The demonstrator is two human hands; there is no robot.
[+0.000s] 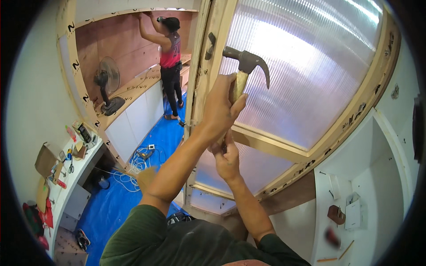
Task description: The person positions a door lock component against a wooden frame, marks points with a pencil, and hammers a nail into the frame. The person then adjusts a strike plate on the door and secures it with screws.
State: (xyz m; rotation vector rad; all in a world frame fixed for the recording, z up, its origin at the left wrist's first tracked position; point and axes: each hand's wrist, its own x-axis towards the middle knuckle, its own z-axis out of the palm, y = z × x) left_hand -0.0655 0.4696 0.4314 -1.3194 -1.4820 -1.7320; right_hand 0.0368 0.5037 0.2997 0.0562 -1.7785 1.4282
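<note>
a: head view, the only one; where's the hammer?

b: claw hammer (245, 65) is raised upright with a slight tilt, in front of the ribbed translucent panel (306, 88) and the pale wooden frame (277, 145); striking face points left, claw curves down to the right; can't tell if it touches the panel, looks apart.

a: handling?

b: my guess, top-heavy; the dark head (250, 60) looks like solid metal, so stiff, not fragile; the yellowish handle (240, 84) looks rough and wooden, likely not slippery; hold it low for a swing, up near the neck for control.

a: grip; left first?

b: left hand (220, 108) is wrapped round the handle just under the head, fingers curled in, no wide spread; a strip of handle shows past them.

a: right?

b: right hand (228, 163) sits just below the left, fingers bent upward and close together; seems to pinch the lower end of the handle, but that bit is mostly hidden; can't tell for sure.

a: background?

b: co-worker (170, 48) at left, arms raised, near a black fan (108, 84); done.
</note>
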